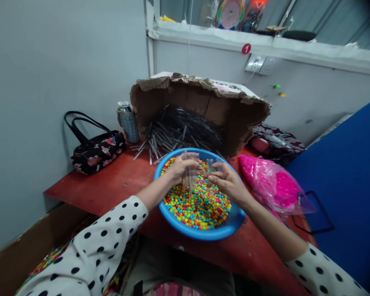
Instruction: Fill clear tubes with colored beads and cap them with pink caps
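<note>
A blue basin (200,235) holds many small colourful pieces (197,209) in red, yellow, green, orange and blue. Above its left half, my left hand (183,167) is closed around several clear plastic tubes (189,183) that hang upright. My right hand (226,181), over the right half, has its fingers curled round a clear tube (209,164). Both hands are close together, with a small gap between them. The lower tube ends are blurred against the pieces.
Behind the basin, a torn cardboard box (243,109) lies open with many clear tubes (185,127) spilling out. A floral bag (98,152) and a flask (128,123) stand left; a pink plastic bag (273,185) lies right on the red table (111,189).
</note>
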`<state>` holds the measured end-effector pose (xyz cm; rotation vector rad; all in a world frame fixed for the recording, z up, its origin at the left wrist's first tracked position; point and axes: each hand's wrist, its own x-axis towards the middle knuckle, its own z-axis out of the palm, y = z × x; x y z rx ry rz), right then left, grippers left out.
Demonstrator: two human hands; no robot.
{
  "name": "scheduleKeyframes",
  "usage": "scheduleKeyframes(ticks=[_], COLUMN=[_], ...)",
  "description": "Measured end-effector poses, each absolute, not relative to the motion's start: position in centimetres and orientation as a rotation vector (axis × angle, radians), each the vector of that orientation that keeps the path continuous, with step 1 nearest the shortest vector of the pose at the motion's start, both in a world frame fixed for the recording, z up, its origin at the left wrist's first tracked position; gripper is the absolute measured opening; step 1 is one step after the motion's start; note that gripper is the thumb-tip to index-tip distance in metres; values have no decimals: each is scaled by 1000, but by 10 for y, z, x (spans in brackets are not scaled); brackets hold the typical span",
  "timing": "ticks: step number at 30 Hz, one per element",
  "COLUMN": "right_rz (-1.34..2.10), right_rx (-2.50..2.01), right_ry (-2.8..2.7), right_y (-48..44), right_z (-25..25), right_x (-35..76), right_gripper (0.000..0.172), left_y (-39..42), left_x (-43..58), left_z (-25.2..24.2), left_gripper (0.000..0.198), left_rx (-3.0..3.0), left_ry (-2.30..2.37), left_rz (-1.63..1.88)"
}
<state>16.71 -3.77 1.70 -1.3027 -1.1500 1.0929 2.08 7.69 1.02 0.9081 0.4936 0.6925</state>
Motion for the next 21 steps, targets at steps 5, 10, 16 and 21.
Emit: scheduleKeyframes(ticks=[5,10,16,21], right_rz=[995,930,691,276], right_rx=[-1400,-1377,-1596,-1866], right_ry=[-1137,-1356,-1305,-1410], right_y=[-14,-9,31,86], right_z=[14,19,29,0], right_x=[154,138,208,306], right_gripper=[32,28,36,33], left_y=[71,68,71,76], left_x=[19,22,22,17], left_z=[12,14,21,24], left_gripper=[34,27,27,35], left_rx=[918,1015,909,851], left_ry=[438,438,643,677], left_rz=[609,635,793,796])
